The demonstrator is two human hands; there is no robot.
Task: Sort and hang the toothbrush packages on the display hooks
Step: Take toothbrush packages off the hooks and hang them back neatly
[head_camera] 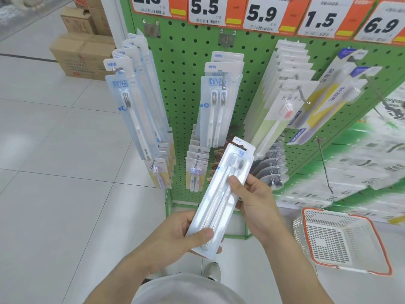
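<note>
Left hand (175, 235) nearest the camera, gripping the bottom end of a two-brush pack (221, 194), thumb over the front face. Right hand (254, 198) grips the pack's right edge higher up, thumb on the blister. Pack is held tilted, hang-hole end up and toward the pegboard (186, 110), just below the middle hook; probably a two-hand hold to steady the long card and aim its hole.

Left hook (118, 69): single-brush "NEW" packs, front one hanging near the hook tip. Middle hook (223, 84): twin-brush packs with the same blue header as the held one, so likely its home. Next hook (303, 95): green-backed packs with a pink-bristled brush. Far right: yellow-striped packs (328, 95). Lower row holds smaller packs, partly hidden.

Price tags (263, 16) run along the top. Empty-looking basket (341, 240) sits on the floor at right, cartons (81, 55) far left behind.
</note>
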